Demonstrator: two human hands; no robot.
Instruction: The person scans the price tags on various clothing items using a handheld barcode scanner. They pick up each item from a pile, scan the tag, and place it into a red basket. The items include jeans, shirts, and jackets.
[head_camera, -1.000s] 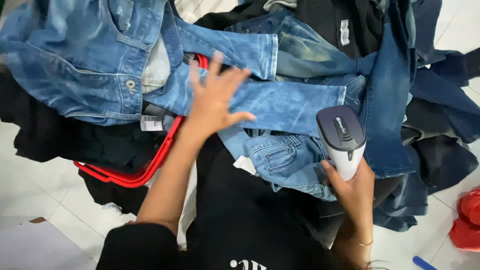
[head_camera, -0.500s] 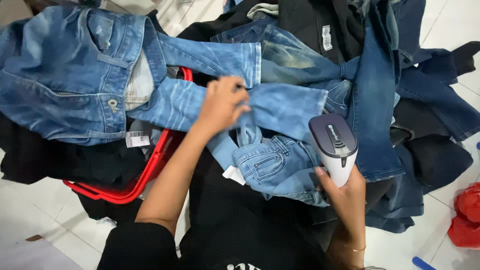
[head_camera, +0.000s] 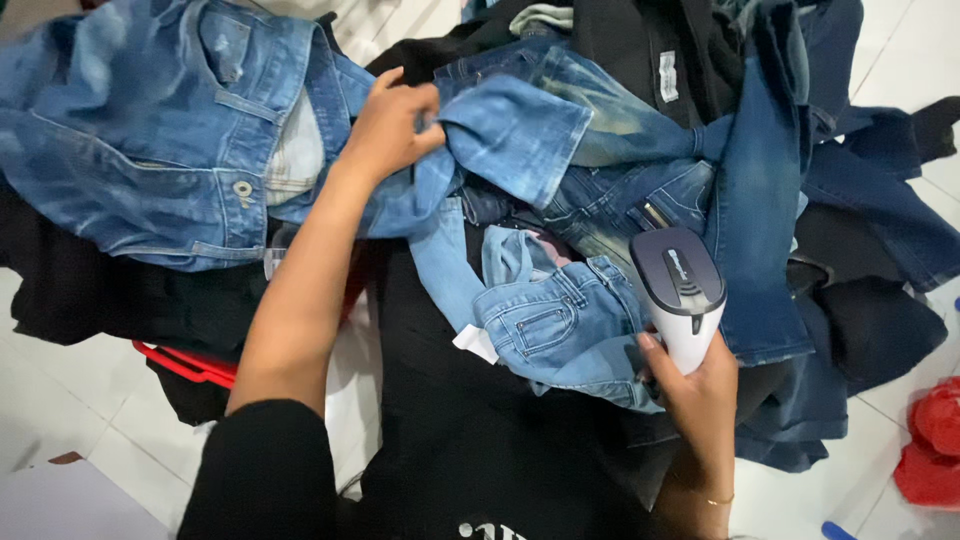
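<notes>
**Two hands busy over a heap of denim**

Two bare hands above a pile of jeans and dark clothes on a white tiled floor. Left hand curled shut, fingers gathered around a fold of a faded blue denim trouser leg, cuff end spread to the right of the grip. Same leg running back toward a large washed-blue pair of jeans lying waistband-up at upper left, metal button and pale pocket lining showing.

Right hand wrapped around the white handle of a grey-and-white handheld barcode scanner, dark grey head pointing up and away, thumb against the handle's left side. Just beside the scanner, to its left, a small light-blue pair of jeans, crumpled, back pocket up, white tag sticking out at the lower edge. Thin bracelet on the right wrist.

Underneath and around: black garments, a darker blue pair of jeans draped down the right side, a red plastic basket rim peeking out under the left forearm. Red bundle of cloth at the far right edge, well apart from the pile. Black sleeve on the left upper arm.
</notes>
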